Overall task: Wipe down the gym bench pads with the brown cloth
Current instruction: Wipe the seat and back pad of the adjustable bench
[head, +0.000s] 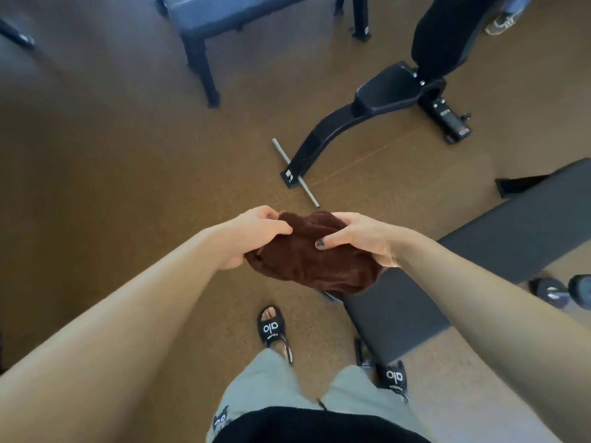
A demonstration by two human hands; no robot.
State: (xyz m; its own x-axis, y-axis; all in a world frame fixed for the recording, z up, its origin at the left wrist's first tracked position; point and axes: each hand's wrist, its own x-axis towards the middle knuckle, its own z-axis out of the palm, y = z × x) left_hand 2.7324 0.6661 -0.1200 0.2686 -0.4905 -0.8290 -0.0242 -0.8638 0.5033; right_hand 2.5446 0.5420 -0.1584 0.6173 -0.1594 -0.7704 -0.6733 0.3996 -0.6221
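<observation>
The brown cloth (307,257) is bunched up in front of me, held in the air between both hands. My left hand (256,231) grips its left edge with curled fingers. My right hand (358,238) grips its right side, thumb pressed on top. A flat grey bench pad (499,247) runs from my right foot up to the right edge, just under the cloth's lower right corner. Farther off stands a black adjustable bench with a seat pad (387,91) and a raised back pad (447,36).
A dark blue padded bench (230,11) on black legs stands at the top left. A metal bar (295,172) crosses the adjustable bench's front foot. Dumbbells (563,289) lie at the right. Another person's shoe (500,24) shows top right. Brown floor spreads to the left.
</observation>
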